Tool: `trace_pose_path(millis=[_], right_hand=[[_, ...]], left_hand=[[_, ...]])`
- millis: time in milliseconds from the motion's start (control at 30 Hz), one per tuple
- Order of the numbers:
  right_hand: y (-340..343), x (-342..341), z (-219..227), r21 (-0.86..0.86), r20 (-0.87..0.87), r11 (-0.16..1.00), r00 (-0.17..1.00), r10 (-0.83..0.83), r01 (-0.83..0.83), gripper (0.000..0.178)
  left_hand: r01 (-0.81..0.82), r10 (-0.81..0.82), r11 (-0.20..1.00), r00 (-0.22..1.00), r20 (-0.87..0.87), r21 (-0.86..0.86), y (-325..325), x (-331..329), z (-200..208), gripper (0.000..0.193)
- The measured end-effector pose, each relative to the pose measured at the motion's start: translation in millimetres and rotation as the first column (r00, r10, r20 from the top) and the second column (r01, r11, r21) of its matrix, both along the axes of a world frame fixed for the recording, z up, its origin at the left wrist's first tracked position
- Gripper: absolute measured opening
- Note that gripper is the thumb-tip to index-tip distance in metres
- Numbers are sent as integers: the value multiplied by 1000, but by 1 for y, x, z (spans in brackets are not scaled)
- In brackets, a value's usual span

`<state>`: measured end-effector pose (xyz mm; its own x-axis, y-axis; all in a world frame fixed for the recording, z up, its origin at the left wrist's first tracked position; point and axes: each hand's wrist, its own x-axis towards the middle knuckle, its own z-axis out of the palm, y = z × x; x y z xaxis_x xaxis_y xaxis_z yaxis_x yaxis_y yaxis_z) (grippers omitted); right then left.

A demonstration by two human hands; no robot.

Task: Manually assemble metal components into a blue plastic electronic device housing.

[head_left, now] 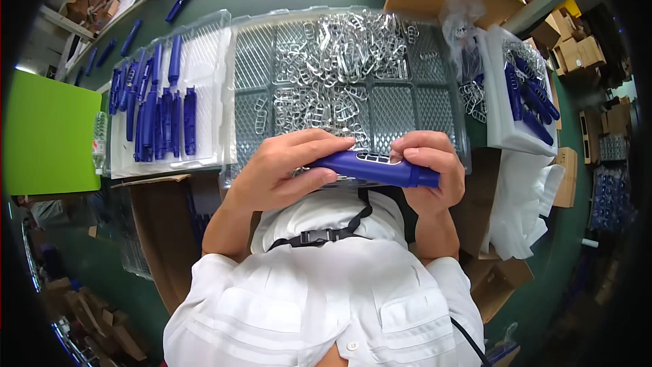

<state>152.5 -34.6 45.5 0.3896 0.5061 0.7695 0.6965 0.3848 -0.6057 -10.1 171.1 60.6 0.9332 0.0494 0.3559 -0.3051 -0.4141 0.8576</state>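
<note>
Between my hands, close to my waist, lies a blue plastic handle-shaped casing [370, 168] with a silver slotted frame [375, 158] set along its upper side. My left hand [288, 163] grips the casing's left end, thumb below and fingers above. My right hand [435, 166] closes round its right end, with thumb and index finger at the end of the silver frame. Just beyond, a clear divided tray [255, 68] holds a heap of loose silver frames [333, 105]. The undersides of my fingers and the casing's left tip are hidden.
To the left, a clear tray [217, 95] carries rows of blue casings [163, 122], with several more on the green table behind. A white bin [506, 129] at right holds blue casings and silver frames. A bright green panel [51, 136] stands far left. Cardboard boxes [159, 231] flank me below.
</note>
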Motion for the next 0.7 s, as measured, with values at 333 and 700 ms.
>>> trace_pose_path(millis=[333,700], right_hand=[[2,3,-25,-199,-180,976,976,-120,83,53],[15,-2,-63,-694,383,649,923,-35,313,23]], left_hand=[[-234,237,970,970,50,-70,-12,-4,-21,52],[-407,402,901,913,64,151,56,25,-17,50]])
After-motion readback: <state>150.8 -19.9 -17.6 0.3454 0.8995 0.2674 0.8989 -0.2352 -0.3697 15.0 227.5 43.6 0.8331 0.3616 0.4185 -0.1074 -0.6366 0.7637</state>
